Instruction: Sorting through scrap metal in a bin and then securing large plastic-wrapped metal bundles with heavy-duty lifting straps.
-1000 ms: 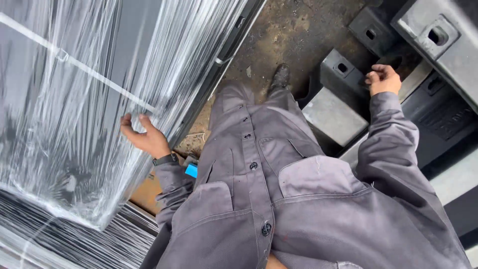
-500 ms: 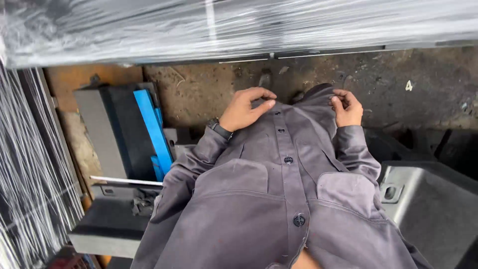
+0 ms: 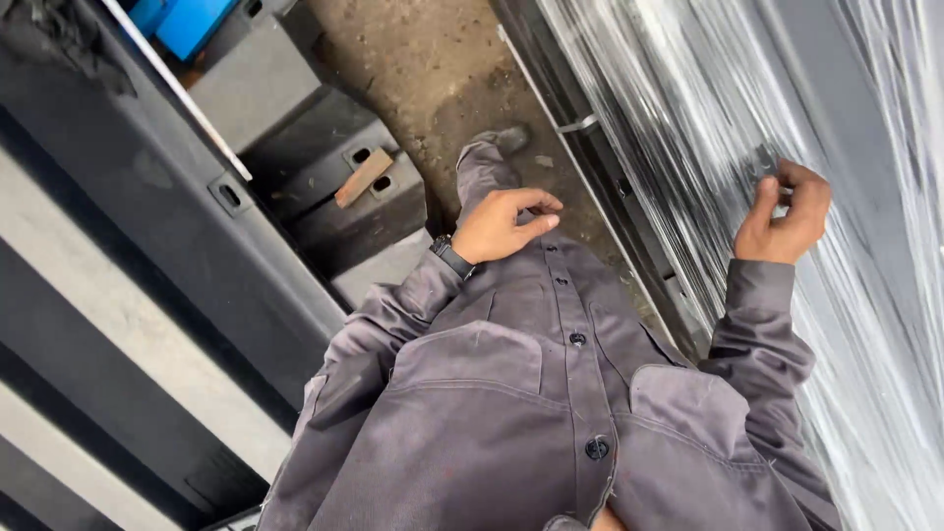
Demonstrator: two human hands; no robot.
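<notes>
Head view: my right hand (image 3: 784, 213), fingers curled together, pinches the wrap (image 3: 787, 108) at three o'clock, its sheets running twelve to six; my left hand (image 3: 501, 224) hangs half-curled, empty, at centre.

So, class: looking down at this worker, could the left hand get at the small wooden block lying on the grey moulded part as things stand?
Probably yes. The left hand hangs free and empty in front of the shirt, and the wooden block lies uncovered on the grey moulded part on that side, nothing between them.

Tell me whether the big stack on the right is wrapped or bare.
Wrapped. Shiny clear plastic film is stretched in streaks across the stack, and the right hand pinches at that film.
</notes>
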